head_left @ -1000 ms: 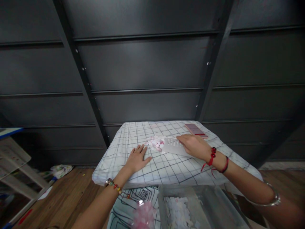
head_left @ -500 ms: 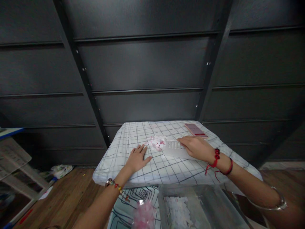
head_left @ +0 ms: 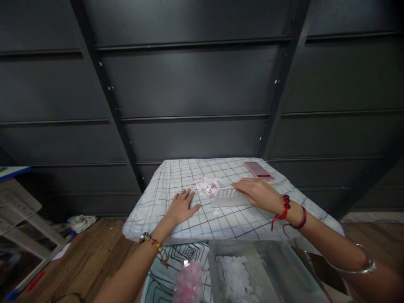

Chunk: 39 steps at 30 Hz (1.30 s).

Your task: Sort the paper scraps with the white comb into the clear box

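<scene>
Left hand: we are resting our left hand point(head_left: 182, 206) flat on the checked cloth point(head_left: 164, 198), palm down, its fingers point(head_left: 186, 194) spread wide and holding nothing.
Right hand: we are laying our right hand point(head_left: 257, 191) over the near end of the white slotted scraper point(head_left: 227, 196), its fingers stretched along it and pressing it down rather than curling round it.
Scraper: it is lying low on the cloth, its far edge touching the pile of pink and white scraps point(head_left: 206, 186).
Scraps: the pile is sitting just beyond our left hand and just left of our right hand, between the two.
Surface: the cloth is covering a small surface, and both our hands are working near its middle.
Phone: a pink phone point(head_left: 259, 170) is lying flat on the cloth beyond our right hand, near the far right corner.
Clear bin: a clear plastic bin point(head_left: 284, 269) is standing below the near edge of the cloth, with white scraps in it.
Pink bag: a blurred pink bundle point(head_left: 189, 284) is sitting just left of the bin; we cannot tell what it is holding.
Wrists: we are wearing a beaded bracelet point(head_left: 151, 242) on the left wrist and red cords point(head_left: 285, 208) on the right.
</scene>
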Each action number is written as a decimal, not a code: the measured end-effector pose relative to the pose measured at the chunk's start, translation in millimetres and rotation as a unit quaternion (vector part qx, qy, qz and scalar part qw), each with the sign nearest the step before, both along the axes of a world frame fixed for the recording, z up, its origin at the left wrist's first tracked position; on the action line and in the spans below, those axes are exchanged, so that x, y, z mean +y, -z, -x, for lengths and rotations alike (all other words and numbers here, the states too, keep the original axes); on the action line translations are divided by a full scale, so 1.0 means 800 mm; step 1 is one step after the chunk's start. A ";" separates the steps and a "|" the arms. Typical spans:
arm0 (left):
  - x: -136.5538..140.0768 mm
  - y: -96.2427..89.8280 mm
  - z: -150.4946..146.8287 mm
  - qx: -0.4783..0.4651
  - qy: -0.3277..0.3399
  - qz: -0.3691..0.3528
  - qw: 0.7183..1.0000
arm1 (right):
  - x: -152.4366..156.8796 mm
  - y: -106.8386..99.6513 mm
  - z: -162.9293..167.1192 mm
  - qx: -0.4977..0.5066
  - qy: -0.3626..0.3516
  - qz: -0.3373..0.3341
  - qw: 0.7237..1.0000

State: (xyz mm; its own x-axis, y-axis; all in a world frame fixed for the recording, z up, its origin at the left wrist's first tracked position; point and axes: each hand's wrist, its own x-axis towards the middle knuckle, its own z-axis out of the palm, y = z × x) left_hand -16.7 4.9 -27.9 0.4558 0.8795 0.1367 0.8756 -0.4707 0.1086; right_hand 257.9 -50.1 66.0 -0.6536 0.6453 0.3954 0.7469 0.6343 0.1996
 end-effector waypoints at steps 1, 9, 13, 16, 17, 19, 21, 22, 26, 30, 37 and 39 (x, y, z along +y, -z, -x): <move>0.000 0.000 0.000 0.000 -0.002 0.001 1.000 | 0.000 0.001 0.000 0.001 0.005 -0.002 1.000; 0.000 0.000 -0.001 0.000 0.000 0.008 1.000 | -0.009 0.005 -0.005 0.020 -0.044 0.033 0.998; -0.001 -0.002 -0.001 0.000 -0.001 0.009 1.000 | -0.022 -0.002 -0.007 0.027 -0.056 0.055 0.997; -0.002 -0.005 -0.002 0.000 -0.003 0.014 1.000 | -0.031 -0.008 -0.009 0.022 -0.057 0.071 0.996; -0.002 -0.005 -0.002 0.000 -0.004 0.014 1.000 | -0.034 -0.009 -0.009 0.022 -0.058 0.074 0.995; -0.002 -0.005 -0.002 0.001 -0.003 0.009 1.000 | -0.039 -0.011 -0.011 0.021 -0.058 0.078 0.995; -0.001 -0.004 -0.002 0.001 -0.001 0.003 1.000 | -0.044 -0.013 -0.012 0.016 -0.058 0.085 0.995; 0.000 -0.003 -0.002 0.002 -0.001 0.000 1.000 | -0.046 -0.015 -0.013 0.014 -0.059 0.088 0.994; 0.001 -0.002 -0.002 0.007 -0.002 -0.003 1.000 | -0.052 -0.021 -0.013 0.010 -0.070 0.080 0.994; -0.001 -0.005 -0.003 0.005 -0.005 0.000 1.000 | -0.045 -0.024 -0.015 0.014 -0.074 0.039 0.996; 0.001 -0.003 -0.001 0.006 -0.001 -0.007 1.000 | 0.008 -0.008 -0.012 0.024 0.059 -0.021 0.998; 0.002 -0.001 -0.001 0.006 -0.001 -0.009 1.000 | 0.023 -0.001 -0.007 0.024 0.089 -0.027 0.995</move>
